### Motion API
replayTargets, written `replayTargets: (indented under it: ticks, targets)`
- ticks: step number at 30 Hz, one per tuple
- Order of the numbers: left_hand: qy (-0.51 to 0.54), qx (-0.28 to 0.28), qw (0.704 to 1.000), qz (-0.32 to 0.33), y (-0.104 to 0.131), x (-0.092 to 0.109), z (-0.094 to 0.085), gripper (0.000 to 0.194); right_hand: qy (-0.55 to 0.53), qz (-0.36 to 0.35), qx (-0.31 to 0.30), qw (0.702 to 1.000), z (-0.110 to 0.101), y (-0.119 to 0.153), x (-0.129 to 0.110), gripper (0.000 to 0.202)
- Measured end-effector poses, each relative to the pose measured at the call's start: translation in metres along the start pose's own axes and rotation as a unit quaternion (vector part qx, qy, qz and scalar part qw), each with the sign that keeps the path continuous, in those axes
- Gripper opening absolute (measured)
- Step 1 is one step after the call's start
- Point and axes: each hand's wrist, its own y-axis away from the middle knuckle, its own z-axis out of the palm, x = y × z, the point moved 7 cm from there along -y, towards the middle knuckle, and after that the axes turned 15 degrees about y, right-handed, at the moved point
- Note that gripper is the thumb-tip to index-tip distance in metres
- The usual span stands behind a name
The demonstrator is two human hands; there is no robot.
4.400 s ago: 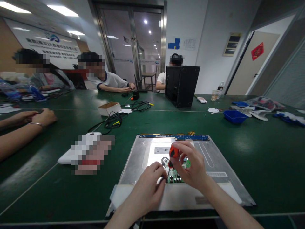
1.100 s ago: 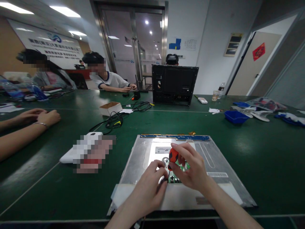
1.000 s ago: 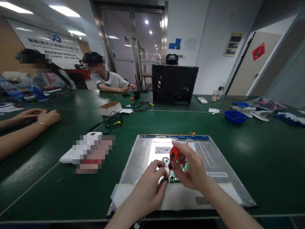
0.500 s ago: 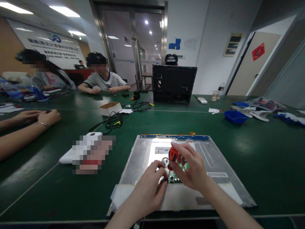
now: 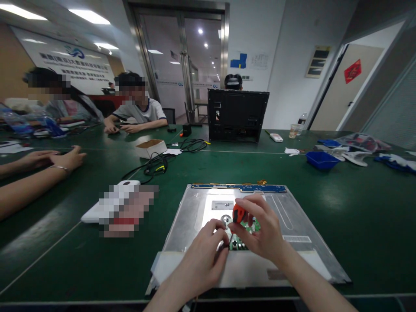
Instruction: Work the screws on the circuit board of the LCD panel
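Observation:
My right hand (image 5: 261, 227) grips the red and black handle of a screwdriver (image 5: 238, 213) between thumb and fingers. Its thin shaft slants down to a green circuit board (image 5: 241, 243) on the back of a flat metal display panel (image 5: 282, 260). Close to the shaft's lower end, my left hand (image 5: 208, 249) is closed in a pinch over the board's left side. Something shiny shows at those fingertips, but what it is I cannot make out. A narrow blue circuit strip (image 5: 269, 188) runs along the panel's far edge. Both hands partly cover the green board.
Left of the panel lie a white device (image 5: 108, 208), black cables (image 5: 152, 167) and a small open box (image 5: 151, 148). A blue tray (image 5: 321, 160) sits to the right. Opposite stands a black monitor casing (image 5: 238, 115). Other people sit around the table; a co-worker's hands (image 5: 65, 160) rest at left.
The screwdriver handle has tilted slightly right, and my right thumb and fingers have shifted on it. My left hand stays in place. A person across the table has drawn their arms leftward.

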Motion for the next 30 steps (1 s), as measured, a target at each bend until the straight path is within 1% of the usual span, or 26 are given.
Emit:
replayTargets:
  ticks: [4, 9, 16, 19, 24, 30]
  targets:
    - [0.000, -0.004, 1.000, -0.006, -0.0010, 0.0000, 0.0003, 0.015, 0.003, -0.012, -0.012, 1.000, 0.0006, -0.0011, -0.0033, 0.045]
    - [0.003, -0.008, 1.000, -0.006, -0.0002, -0.0021, 0.0019, 0.018, 0.020, -0.003, -0.026, 0.999, 0.0022, 0.0004, -0.0032, 0.045]
    - [-0.003, -0.010, 1.000, 0.000, 0.0003, -0.0048, 0.0025, 0.019, 0.006, -0.007, -0.007, 1.000, 0.0011, 0.0005, -0.0010, 0.042]
    - [-0.004, -0.007, 1.000, 0.002, 0.0000, -0.0044, 0.0022, 0.017, 0.012, -0.008, 0.004, 1.000, -0.0008, 0.0009, -0.0009, 0.042]
    - [-0.005, -0.001, 1.000, 0.003, 0.0002, -0.0034, 0.0018, 0.015, 0.006, -0.011, -0.016, 1.000, 0.0014, 0.0008, -0.0025, 0.049]
    - [-0.001, -0.001, 1.000, 0.006, 0.0004, -0.0024, 0.0010, 0.016, 0.006, -0.015, -0.019, 1.000, -0.0001, 0.0001, -0.0054, 0.047]
